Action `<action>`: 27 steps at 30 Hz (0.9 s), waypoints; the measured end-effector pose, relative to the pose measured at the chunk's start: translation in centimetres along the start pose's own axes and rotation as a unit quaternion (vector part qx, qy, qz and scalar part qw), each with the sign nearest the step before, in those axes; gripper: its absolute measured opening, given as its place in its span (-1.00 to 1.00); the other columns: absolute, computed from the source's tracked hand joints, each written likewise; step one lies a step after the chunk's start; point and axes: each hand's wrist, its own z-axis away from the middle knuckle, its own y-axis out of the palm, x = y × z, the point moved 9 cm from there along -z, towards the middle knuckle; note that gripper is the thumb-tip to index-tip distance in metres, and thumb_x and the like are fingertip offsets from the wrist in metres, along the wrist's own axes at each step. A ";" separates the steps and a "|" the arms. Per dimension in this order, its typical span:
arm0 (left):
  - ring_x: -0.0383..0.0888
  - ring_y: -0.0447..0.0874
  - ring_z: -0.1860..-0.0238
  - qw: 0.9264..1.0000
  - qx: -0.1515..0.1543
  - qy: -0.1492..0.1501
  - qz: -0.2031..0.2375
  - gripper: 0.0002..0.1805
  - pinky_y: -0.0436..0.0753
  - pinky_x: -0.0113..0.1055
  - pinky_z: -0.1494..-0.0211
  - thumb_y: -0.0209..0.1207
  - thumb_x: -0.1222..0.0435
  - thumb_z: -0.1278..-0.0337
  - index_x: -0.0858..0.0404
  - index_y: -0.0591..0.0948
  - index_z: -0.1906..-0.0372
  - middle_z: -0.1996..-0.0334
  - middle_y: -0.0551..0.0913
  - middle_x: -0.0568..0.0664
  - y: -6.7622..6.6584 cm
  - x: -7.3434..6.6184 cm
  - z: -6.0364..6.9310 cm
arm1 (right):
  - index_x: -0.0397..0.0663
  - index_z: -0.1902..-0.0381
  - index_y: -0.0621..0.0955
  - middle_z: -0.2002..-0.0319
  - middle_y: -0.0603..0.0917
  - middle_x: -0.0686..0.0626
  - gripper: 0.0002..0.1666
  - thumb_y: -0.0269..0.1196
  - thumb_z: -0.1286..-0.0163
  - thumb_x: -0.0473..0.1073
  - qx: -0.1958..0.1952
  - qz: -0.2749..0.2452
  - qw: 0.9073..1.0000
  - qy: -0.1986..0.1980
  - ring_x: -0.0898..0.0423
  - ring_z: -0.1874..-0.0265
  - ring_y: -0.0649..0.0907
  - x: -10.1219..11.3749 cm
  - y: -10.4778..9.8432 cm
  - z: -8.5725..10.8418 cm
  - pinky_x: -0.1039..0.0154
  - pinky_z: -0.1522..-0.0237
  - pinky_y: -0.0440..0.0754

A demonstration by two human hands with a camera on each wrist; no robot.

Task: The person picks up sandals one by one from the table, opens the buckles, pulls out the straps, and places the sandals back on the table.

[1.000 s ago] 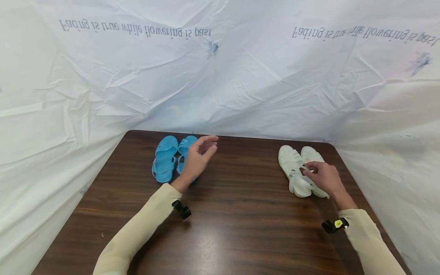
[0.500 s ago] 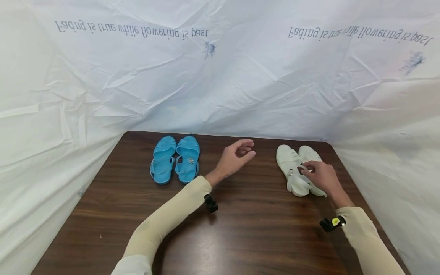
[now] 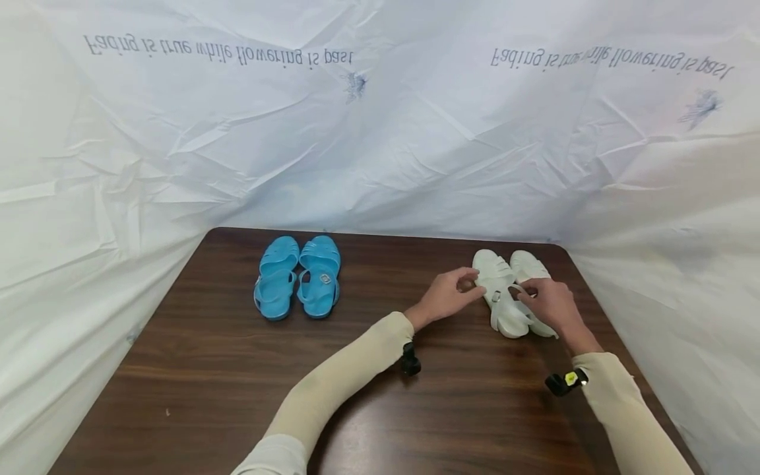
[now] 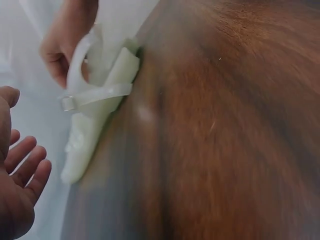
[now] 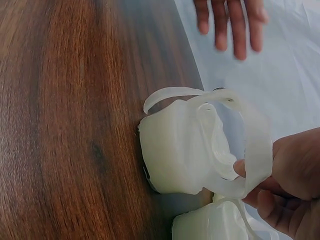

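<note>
Two white sandals stand side by side at the table's back right, the left sandal (image 3: pixel 491 267) nearer my left hand. My right hand (image 3: pixel 553 305) pinches the looped strap (image 5: pixel 257 145) of that sandal between thumb and fingers. Just left of the same sandal is my left hand (image 3: pixel 446 295), its fingers relaxed and apart, holding nothing; in the left wrist view a gap shows between the left hand (image 4: pixel 20 170) and the sandal (image 4: pixel 82 142). The strap's buckle (image 4: pixel 68 103) hangs at the sandal's side.
A pair of blue sandals (image 3: pixel 276 277) stands at the back left of the dark wooden table (image 3: pixel 225 389). A white sheet (image 3: pixel 415 132) with printed text rises behind the table and along both sides.
My left hand has moved right, from over the blue sandals to beside the white pair. The right hand stays at the white strap. The head view has shifted slightly.
</note>
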 end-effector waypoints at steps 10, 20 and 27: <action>-0.36 0.66 0.15 0.994 0.071 -0.077 -0.018 -0.37 0.60 -0.48 0.06 0.08 -0.10 -0.51 0.27 0.50 -0.39 -0.07 0.71 -0.04 4.4 1.4 -0.7 | -0.29 0.13 0.76 0.33 0.78 -0.19 -0.80 0.30 -0.41 -0.25 -0.031 0.001 0.999 -0.023 0.02 0.51 0.67 1.0 -0.3 -0.2 0.04 0.47 0.58; -0.29 0.68 -0.03 0.993 0.064 -0.095 -0.009 -0.47 0.62 -0.45 -0.03 0.03 -0.03 -0.56 0.22 0.56 -0.35 -0.11 0.71 -0.05 5.1 1.7 -1.1 | -0.29 0.13 0.75 0.38 0.77 -0.18 -0.78 0.30 -0.45 -0.21 -0.049 -0.010 0.999 -0.008 0.06 0.57 0.63 0.7 -0.7 0.3 0.15 0.56 0.50; -0.31 0.66 0.01 0.993 0.055 -0.103 -0.001 -0.58 0.60 -0.46 0.00 0.07 0.00 -0.55 0.17 0.65 -0.22 -0.03 0.72 -0.10 5.5 1.6 -1.3 | -0.26 0.13 0.75 0.34 0.77 -0.20 -0.78 0.30 -0.46 -0.19 -0.070 -0.016 0.997 0.000 -0.01 0.49 0.67 0.6 -0.9 0.8 0.10 0.50 0.53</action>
